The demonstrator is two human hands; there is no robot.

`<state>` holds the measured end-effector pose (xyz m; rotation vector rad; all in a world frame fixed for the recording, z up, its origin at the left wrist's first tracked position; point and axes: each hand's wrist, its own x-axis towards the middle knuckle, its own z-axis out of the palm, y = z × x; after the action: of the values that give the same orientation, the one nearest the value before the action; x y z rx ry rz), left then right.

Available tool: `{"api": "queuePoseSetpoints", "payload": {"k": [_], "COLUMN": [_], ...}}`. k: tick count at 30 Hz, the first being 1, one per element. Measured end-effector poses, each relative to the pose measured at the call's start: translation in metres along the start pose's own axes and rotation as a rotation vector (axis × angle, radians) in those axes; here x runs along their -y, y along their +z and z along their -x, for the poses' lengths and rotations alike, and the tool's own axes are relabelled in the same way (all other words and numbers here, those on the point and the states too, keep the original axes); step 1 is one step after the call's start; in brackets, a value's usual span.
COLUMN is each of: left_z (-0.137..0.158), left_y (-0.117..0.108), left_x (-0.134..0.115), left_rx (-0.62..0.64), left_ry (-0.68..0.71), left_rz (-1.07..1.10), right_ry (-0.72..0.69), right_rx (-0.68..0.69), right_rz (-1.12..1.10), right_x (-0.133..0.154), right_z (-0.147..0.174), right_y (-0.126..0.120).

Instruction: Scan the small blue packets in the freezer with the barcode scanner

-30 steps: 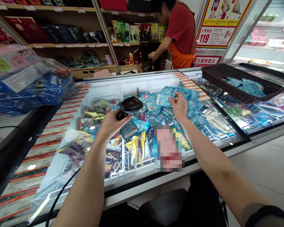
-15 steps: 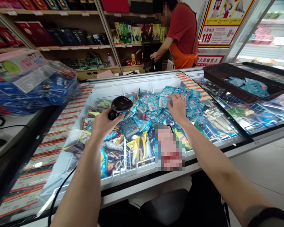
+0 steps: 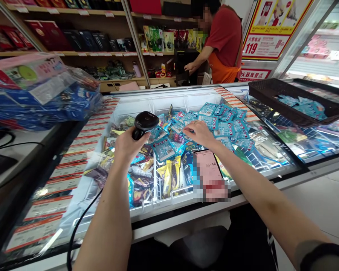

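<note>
My left hand [image 3: 127, 146] is wrapped round the handle of a black barcode scanner [image 3: 145, 121], whose head is raised above the glass top of a display freezer [image 3: 164, 216]. A spread of blue flat packets [image 3: 226, 128] with printed barcodes lies on the glass. My right hand [image 3: 199, 132] hovers low over the left part of these packets, fingers bent and drawn together; what is between the fingertips, if anything, is hidden. One blue packet [image 3: 164, 149] lies near the scanner, apart from the hand. Below my right wrist rests a phone [image 3: 210, 169] with a lit, partly blurred screen.
A dark basket [image 3: 288, 107] with more blue packets stands at the right. Plastic-wrapped boxes [image 3: 39, 94] sit at the left. The scanner's cable [image 3: 79, 226] runs down along my left arm. Behind the freezer, a person in an orange apron [image 3: 224, 49] stands by the shelves [image 3: 81, 54].
My right hand has moved left across the packets, and its fingers have drawn together. My left hand still holds the scanner in nearly the same place. The view has shifted slightly.
</note>
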<state>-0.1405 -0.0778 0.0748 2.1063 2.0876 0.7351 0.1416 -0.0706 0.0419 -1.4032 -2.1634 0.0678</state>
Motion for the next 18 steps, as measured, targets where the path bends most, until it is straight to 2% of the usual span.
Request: {"api": "queuePoseSetpoints", "payload": {"k": [6,12,18], "left_z": [0.002,0.006,0.006], "left_y": [-0.002,-0.004,-0.005], "left_x": [0.003,0.001,0.002], "left_rx": [0.001,-0.01,-0.001], "left_ry": [-0.026,-0.033,0.007], "left_rz": [0.041,0.049,0.051], "right_ry": [-0.108,-0.121,-0.064], "right_rx": [0.27,0.312,0.302], "right_rz": [-0.017,0.01,-0.054], "right_x": [0.034,0.047,0.044], "right_z": [-0.017,-0.029,-0.032], "right_y": [0.01,0.03,0.028]}}
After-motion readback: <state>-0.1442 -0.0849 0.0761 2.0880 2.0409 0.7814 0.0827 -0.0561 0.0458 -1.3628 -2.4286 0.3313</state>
